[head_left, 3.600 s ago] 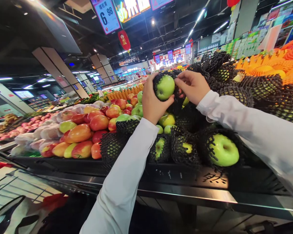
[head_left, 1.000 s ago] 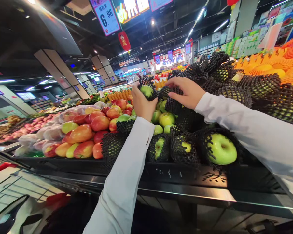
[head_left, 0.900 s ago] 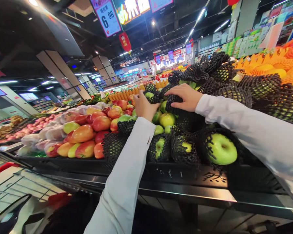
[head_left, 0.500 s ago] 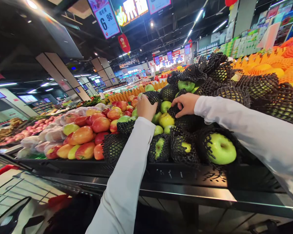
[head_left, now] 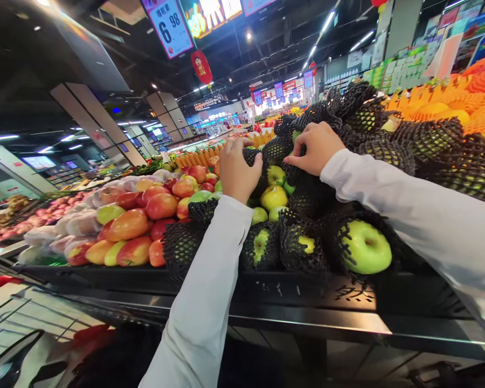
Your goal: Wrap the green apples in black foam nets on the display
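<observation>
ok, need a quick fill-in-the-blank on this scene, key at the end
1. The sleeves above the left hand and right hand are ____ in color.
2. The netting around the green apples is ____ in color.
3. In the picture, the pile of red-and-yellow fruit lies to the ____ of the left hand.
4. The overhead sign shows the price 6.____.

Missing words: white; black; left; 98
</observation>
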Available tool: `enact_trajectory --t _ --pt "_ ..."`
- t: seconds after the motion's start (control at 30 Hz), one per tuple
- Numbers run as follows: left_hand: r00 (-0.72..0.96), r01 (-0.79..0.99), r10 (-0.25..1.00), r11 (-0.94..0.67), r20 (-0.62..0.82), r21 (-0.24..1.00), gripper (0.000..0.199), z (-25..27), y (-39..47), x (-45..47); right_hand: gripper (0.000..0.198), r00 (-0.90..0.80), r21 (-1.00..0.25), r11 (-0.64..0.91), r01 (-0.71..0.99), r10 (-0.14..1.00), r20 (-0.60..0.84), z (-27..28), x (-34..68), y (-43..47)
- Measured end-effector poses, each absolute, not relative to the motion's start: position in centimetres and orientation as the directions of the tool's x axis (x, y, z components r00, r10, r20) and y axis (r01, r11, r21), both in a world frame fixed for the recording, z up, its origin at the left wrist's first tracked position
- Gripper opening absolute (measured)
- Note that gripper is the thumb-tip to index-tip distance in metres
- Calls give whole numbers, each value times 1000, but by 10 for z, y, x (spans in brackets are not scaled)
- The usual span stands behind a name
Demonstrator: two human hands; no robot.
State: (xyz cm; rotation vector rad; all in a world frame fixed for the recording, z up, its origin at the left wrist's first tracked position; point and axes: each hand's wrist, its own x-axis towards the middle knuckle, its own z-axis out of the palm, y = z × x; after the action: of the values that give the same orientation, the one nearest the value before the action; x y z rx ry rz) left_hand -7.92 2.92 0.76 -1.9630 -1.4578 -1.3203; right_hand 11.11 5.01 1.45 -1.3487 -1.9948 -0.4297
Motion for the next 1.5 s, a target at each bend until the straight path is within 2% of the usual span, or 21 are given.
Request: enact_trajectory --t 0.07,0.13,0.23,0.3,0.37,0.47,0.6,0.73,0.83,0.93,1.0,1.1,1.23,1.33,1.4,1.43,1.5 --pt "223 818 508 -561 832 123 17 9 25 -75 40 -185 -129 397 909 660 728 14 112 52" --pt "420 718 490 -694 764 51 13 9 21 -70 46 -156 -141 408 902 613 775 15 112 51" --pt "591 689 600 -723 539 50 15 5 19 -66 51 -119 -172 428 887 572 811 21 110 43" --pt "571 786 735 -618 366 12 20 3 20 -67 51 -77 -221 420 880 586 806 25 109 37" --pt "515 853 811 -516 278 -76 28 1 22 -69 51 -34 -271 402 875 608 793 28 107 31" --pt "501 864 830 -463 245 -197 38 1 21 -70 52 -33 -295 395 870 643 765 30 106 26" --pt "478 858 860 -416 176 -301 35 1 18 -65 59 -116 -271 435 858 680 724 29 106 25" --pt "487 868 850 -444 204 -223 35 1 16 -64 55 -165 -260 487 834 670 724 27 104 20" --pt "561 824 804 -566 199 -34 25 5 14 -67 47 -197 -230 503 833 659 726 26 105 19" --pt "714 684 700 -705 26 189 25 11 8 -71 40 -198 -203 498 843 638 744 25 107 24" --pt "746 658 660 -712 -89 244 39 13 1 -73 36 -164 -213 482 850 626 762 23 109 31" --pt "702 708 697 -661 -147 249 58 12 -5 -75 27 -68 -286 483 828 591 803 24 111 38" --pt "661 745 740 -629 -123 220 61 5 -4 -74 21 55 -352 606 714 453 890 27 110 32" --pt "624 779 776 -609 -92 147 56 2 -2 -71 23 59 -223 779 586 233 971 28 109 21" --pt "611 790 787 -600 -81 125 53 2 -2 -71 23 46 -110 828 550 101 994 28 109 14" --pt "610 791 789 -599 -76 124 53 2 -3 -71 24 39 -77 828 555 67 997 27 109 12" --pt "610 790 788 -598 -78 137 54 3 -4 -71 26 23 -77 800 595 80 997 26 109 9"
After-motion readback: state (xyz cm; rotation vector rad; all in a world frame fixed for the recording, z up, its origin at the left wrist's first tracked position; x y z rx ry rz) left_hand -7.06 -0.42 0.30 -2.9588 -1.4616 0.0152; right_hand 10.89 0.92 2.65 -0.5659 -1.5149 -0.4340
